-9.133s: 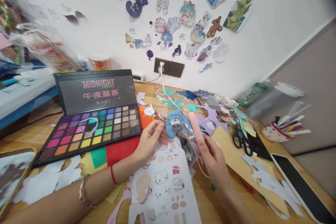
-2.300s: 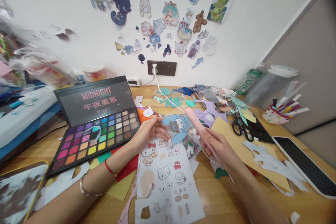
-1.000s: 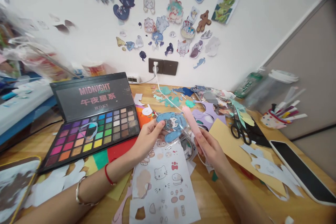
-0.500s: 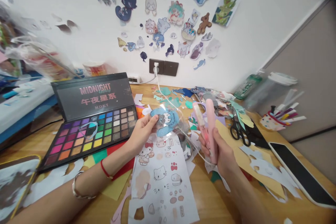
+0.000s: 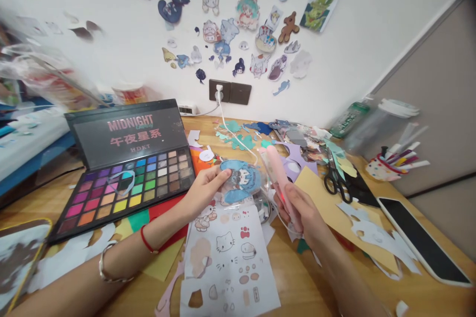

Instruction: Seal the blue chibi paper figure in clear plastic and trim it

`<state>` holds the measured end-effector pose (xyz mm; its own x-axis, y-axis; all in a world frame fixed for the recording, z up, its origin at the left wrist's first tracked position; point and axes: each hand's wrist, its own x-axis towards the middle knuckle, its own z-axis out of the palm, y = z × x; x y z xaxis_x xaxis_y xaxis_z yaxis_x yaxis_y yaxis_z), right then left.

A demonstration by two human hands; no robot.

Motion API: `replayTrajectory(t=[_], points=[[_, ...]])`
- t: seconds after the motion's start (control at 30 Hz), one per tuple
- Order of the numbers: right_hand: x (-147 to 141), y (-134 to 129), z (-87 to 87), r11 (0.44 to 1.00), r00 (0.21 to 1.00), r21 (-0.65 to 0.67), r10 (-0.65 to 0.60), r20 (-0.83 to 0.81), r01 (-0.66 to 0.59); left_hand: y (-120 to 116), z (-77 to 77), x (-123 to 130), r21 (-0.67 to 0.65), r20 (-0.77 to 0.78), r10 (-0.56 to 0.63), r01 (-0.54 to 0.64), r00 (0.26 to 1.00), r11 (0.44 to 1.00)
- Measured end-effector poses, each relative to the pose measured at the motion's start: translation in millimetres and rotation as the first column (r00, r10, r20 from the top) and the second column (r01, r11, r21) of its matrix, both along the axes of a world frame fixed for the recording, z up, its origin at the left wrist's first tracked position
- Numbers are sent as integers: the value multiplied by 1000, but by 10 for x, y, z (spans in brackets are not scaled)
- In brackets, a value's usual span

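My left hand (image 5: 210,185) pinches the left side of a blue-haired paper character cutout (image 5: 243,178) in clear plastic film, above the desk. In my right hand (image 5: 301,203) is a pink mini hair straightener (image 5: 282,183), its tips pointing up and away from me. A small red light glows on its side. Its two arms lie close together just right of the film; whether they touch the film's edge I cannot tell. Beneath the cutout lies a white sheet of printed cartoon figures (image 5: 225,242), some parts cut out.
An open eyeshadow palette (image 5: 124,198) stands left. Black scissors (image 5: 336,183), yellow paper (image 5: 323,203), a phone (image 5: 424,240) and a pen cup (image 5: 385,168) are right. Paper scraps (image 5: 238,141) lie behind. A white cable (image 5: 230,131) runs to the wall socket (image 5: 229,92).
The straightener has moved left toward the film, and its arms have come closer together. My left hand has shifted slightly right and down, turning the cutout a little. The view has tilted slightly.
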<state>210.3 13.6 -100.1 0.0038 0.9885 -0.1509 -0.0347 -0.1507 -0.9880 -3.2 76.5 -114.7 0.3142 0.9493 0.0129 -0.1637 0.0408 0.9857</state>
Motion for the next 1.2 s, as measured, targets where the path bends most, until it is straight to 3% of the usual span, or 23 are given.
replayTrajectory(t=[0.1, 0.2, 0.27, 0.4, 0.57, 0.67, 0.73, 1.03, 1.2], points=[[39, 0, 28, 1000, 999, 26, -5, 34, 4, 70, 72, -69, -15, -55, -83, 83, 995, 996], [124, -4, 73, 999, 996, 28, 41, 84, -44, 156, 243, -204, -34, -146, -228, 226, 963, 974], [210, -9, 118, 990, 979, 5, 138, 152, -140, 195, 378, -308, -19, -245, -325, 330, 914, 944], [416, -6, 231, 929, 864, -63, 363, 348, -365, 246, 548, -469, 21, -360, -351, 384, 864, 923], [529, 43, 304, 813, 639, -84, 512, 574, -577, 312, 540, -538, 111, -511, -372, 489, 775, 865], [460, 68, 276, 723, 488, -126, 574, 658, -680, 307, 529, -531, 143, -576, -369, 535, 729, 833], [385, 74, 246, 693, 421, -158, 586, 693, -704, 281, 545, -515, 150, -592, -391, 573, 705, 805], [201, 90, 204, 649, 306, -209, 587, 750, -732, 284, 500, -473, 182, -654, -416, 664, 632, 725], [186, 91, 201, 606, 258, -243, 620, 741, -757, 281, 491, -465, 203, -682, -381, 662, 624, 721]])
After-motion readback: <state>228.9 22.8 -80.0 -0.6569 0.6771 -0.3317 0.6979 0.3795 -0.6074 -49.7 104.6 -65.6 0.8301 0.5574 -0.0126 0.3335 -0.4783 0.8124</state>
